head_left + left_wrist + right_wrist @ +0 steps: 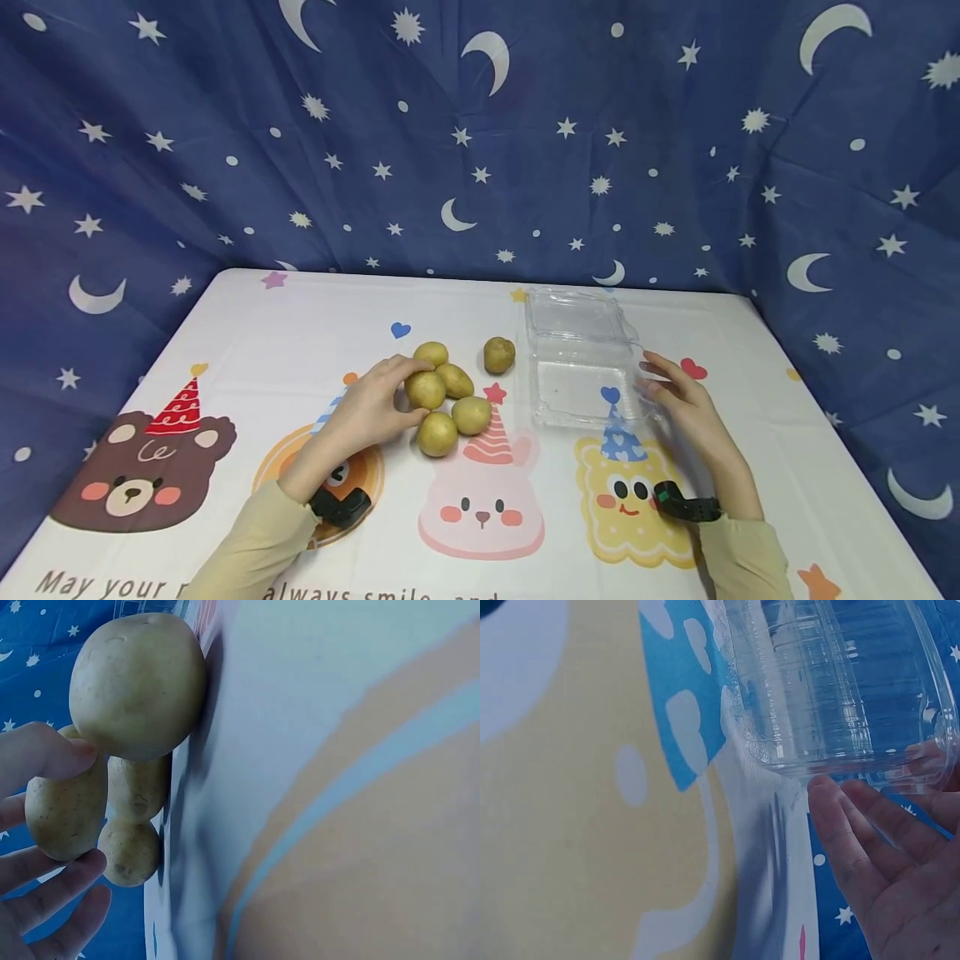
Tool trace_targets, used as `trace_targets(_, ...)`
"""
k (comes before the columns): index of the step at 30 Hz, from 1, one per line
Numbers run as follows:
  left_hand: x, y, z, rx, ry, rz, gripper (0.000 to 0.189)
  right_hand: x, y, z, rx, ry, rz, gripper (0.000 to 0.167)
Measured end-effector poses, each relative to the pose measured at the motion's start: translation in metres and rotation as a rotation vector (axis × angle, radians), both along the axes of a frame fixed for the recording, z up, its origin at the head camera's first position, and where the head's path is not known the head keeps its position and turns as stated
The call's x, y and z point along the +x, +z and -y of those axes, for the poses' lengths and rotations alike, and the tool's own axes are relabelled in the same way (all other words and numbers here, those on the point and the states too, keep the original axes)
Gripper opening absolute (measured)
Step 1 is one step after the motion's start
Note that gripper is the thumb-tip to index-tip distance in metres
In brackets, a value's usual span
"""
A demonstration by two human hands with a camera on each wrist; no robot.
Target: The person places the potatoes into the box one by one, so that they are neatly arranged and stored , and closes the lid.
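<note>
My left hand (375,404) grips a potato (425,390) between thumb and fingers, at the left side of a cluster. In the left wrist view the thumb and fingertips lie around that potato (66,806). A rounder potato (437,434) is nearest me, with another potato (472,415) to its right. Behind them are two more, a potato (454,381) and a potato (431,354). My right hand (678,398) is at the right side of a clear plastic container (585,421), whose lid lies back. Its fairly straight fingers touch the container's edge in the right wrist view.
One potato (498,355) sits apart, between the cluster and the container. The open lid (577,312) extends toward the back edge of the table. A white tablecloth (300,333) with cartoon prints covers the table, and a blue starry curtain (480,150) hangs behind it.
</note>
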State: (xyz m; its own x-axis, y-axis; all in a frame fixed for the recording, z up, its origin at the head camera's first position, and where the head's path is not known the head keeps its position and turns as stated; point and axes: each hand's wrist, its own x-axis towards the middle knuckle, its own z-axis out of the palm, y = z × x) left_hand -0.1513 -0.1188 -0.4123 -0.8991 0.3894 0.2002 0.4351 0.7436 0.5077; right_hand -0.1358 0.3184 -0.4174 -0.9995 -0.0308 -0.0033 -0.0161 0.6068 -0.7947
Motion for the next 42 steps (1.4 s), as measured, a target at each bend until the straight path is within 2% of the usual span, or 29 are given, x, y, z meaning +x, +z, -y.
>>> trace_targets(13, -0.004, 0.009, -0.007, 0.015, -0.051, -0.054, 0.055, 0.002, 0.002, 0.003, -0.073, 0.022, -0.024, 0.051)
trace_targets(33, -0.008, 0.017, -0.028, 0.015, -0.138, -0.110, 0.054, 0.001, 0.000, 0.002, -0.082, 0.023, -0.033, 0.051)
trace_targets(42, -0.011, 0.024, -0.039, 0.021, -0.161, -0.084, 0.053, 0.001, -0.002, 0.002, -0.108, 0.035, -0.051, 0.051)
